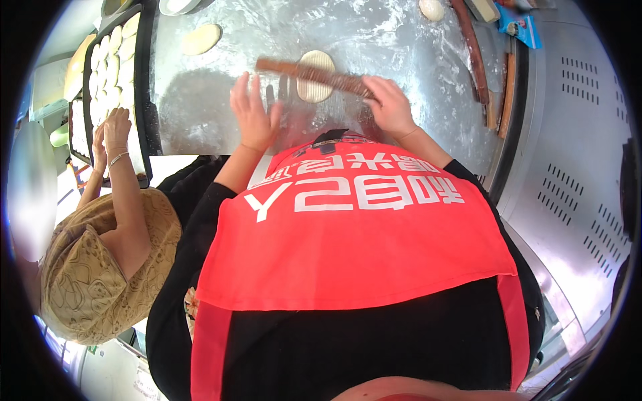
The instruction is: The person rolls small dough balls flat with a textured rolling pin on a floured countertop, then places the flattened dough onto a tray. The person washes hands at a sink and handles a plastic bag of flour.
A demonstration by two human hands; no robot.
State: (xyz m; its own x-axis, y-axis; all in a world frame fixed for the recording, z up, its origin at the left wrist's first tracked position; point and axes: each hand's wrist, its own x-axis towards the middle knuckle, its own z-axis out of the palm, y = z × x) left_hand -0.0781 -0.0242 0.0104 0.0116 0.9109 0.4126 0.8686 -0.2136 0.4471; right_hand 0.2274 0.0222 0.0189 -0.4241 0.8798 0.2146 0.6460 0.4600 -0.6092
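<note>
My right hand [391,106] grips one end of a brown wooden rolling pin [277,66], which looks ridged and a little blurred. Slanting across the metal worktop, the pin covers the middle of a flat oval piece of dough [314,93] marked with fine parallel stripes. My left hand [255,113] is spread above the worktop [200,120], just short of the pin's other end, and holds nothing. Farther off to the left lies a plain flattened oval of dough [201,39]. A rounder dough piece [432,9] sits at the far right.
At left, a dark-rimmed tray [145,75] holds several dough pieces; a co-worker's hands [116,133] are over it. A white bowl [178,5] stands at the back. Along the right edge lie a long brown rod [470,47], wooden sticks [507,95] and a blue packet [522,31].
</note>
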